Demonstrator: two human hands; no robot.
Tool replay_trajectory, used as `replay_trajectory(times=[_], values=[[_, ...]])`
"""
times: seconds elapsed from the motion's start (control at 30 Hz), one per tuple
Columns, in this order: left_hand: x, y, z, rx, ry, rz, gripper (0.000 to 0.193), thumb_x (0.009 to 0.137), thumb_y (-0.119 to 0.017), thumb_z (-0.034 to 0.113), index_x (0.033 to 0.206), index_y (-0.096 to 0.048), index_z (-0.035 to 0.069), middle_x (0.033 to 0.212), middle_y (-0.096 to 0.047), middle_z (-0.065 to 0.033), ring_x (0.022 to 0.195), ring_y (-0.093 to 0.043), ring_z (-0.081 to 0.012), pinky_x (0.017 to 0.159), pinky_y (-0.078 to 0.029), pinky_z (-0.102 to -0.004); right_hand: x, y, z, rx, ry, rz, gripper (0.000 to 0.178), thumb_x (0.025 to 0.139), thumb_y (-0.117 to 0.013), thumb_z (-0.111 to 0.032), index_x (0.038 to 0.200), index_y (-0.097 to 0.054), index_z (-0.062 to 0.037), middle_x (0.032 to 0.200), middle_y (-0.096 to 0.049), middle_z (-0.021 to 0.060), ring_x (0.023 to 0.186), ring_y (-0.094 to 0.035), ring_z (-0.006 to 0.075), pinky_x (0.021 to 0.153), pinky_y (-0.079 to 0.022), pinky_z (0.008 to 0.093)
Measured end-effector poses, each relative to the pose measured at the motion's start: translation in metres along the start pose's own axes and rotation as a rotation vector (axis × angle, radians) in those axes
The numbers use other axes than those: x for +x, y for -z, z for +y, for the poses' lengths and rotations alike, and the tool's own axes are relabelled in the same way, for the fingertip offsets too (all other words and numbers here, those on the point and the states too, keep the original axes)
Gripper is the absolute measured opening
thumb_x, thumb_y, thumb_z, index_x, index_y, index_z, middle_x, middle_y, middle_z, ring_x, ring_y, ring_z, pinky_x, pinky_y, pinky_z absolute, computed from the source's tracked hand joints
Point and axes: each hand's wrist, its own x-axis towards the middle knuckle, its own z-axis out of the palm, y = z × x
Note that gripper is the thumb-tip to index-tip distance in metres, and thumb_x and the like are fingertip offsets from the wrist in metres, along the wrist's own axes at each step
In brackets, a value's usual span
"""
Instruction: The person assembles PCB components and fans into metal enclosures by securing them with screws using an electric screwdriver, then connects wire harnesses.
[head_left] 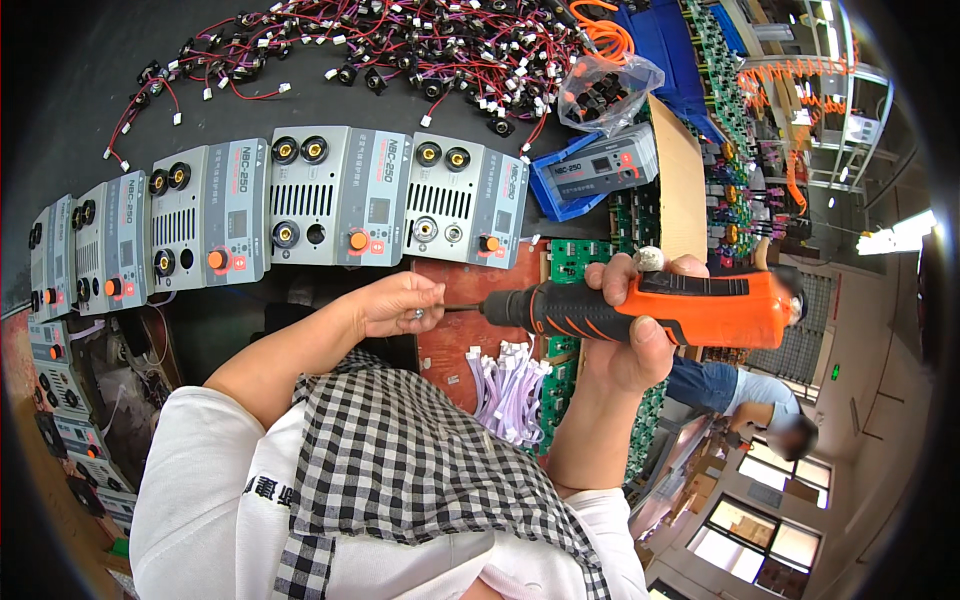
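Note:
My right hand is wrapped round an orange and black power screwdriver, held level in front of my chest. Its thin bit points left, to the fingertips of my left hand. Those fingers are pinched together at the bit's end; a small shiny metal spot shows between them, too small to name. Beyond the hands, grey front panels with orange knobs and round sockets stand in a row. White-connector cables lie in a bundle on a red surface below the screwdriver.
Red and black wired sockets are heaped on the dark table. At the right are a blue bin holding more panels, a clear plastic bag, cardboard and green circuit boards. Another person is farther right.

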Motion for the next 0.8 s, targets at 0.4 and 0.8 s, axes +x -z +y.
replay_trajectory(times=[0.4,0.8], values=[[0.016,-0.006,0.003,-0.129,-0.106,0.164,0.041,0.087,-0.048,0.037,0.103,-0.054,0.000,0.084,-0.057,-0.0076,0.080,-0.057,-0.0162,0.073,-0.048,-0.0259,-0.008,-0.009,0.020,-0.169,0.214,0.030,0.054,0.067,-0.065,-0.002,0.112,-0.035,-0.0100,0.104,-0.051,0.0137,0.075,-0.055,0.0213,0.070,-0.046,0.0400],[0.036,-0.006,-0.002,-0.394,-0.362,0.369,0.024,0.084,-0.057,0.019,0.104,-0.051,0.007,0.099,-0.056,-0.0073,0.092,-0.053,-0.0189,0.082,-0.045,-0.0301,0.000,-0.012,0.042,-0.378,0.278,-0.020,0.054,0.067,-0.068,-0.001,0.108,-0.033,-0.0068,0.103,-0.051,0.0164,0.077,-0.056,0.0196,0.073,-0.048,0.0361]])
